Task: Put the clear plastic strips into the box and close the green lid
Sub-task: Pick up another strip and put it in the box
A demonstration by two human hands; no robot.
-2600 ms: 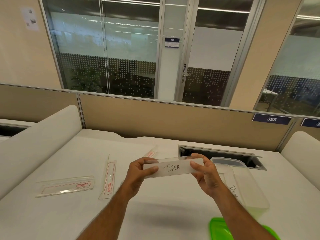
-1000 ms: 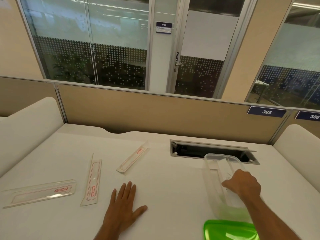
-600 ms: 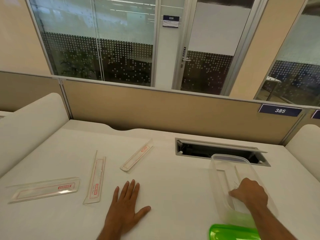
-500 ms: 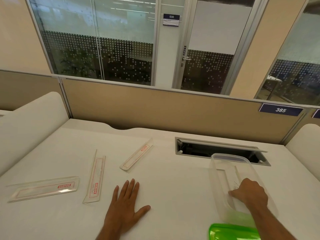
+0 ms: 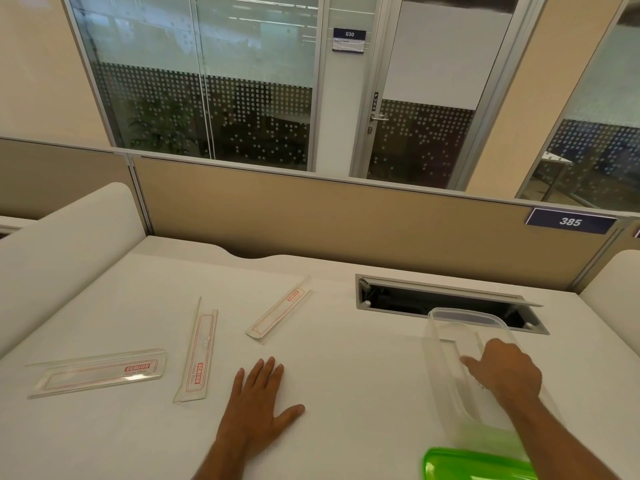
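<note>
The clear plastic box [image 5: 439, 355] stands at the right of the white desk, and the green lid [image 5: 474, 465] lies just in front of it. My right hand [image 5: 506, 372] reaches down into the box with the index finger stretched out. A clear strip [image 5: 479, 340] shows inside, right by my knuckles; whether I grip it is hidden. My left hand [image 5: 257, 405] lies flat on the desk with its fingers spread, holding nothing. Three clear strips with red print lie on the desk to the left: a long strip [image 5: 97, 374], a middle strip [image 5: 198, 355] and a far strip [image 5: 279, 311].
An open cable slot [image 5: 440, 301] is cut into the desk just behind the box. A tan partition [image 5: 346, 223] closes off the back of the desk, and white rounded dividers [image 5: 65, 247] stand at both sides.
The strip marked TIGER, held in both hands earlier, has gone into the box with my right hand. My left hand has come down flat on the desk. Lately my right index finger has stretched out.
</note>
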